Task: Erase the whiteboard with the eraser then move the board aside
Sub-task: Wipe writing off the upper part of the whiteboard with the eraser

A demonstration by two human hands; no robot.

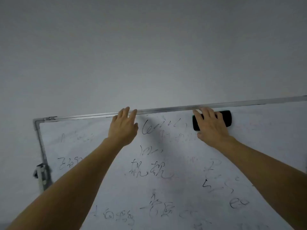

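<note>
A large whiteboard [259,146] with a metal frame fills the lower part of the view. Dark handwritten marks are scattered over it, some faded and smeared. My left hand [123,128] rests on the board's top rail, with its fingers hooked over the edge. To the right, my right hand [211,126] presses a black eraser [225,117] flat against the board just under the top rail. Part of the eraser is hidden by my fingers.
A plain grey wall [149,47] stands behind and above the board. At the board's left edge, the frame's upright [40,146] carries a clamp or bracket [40,171] of the stand.
</note>
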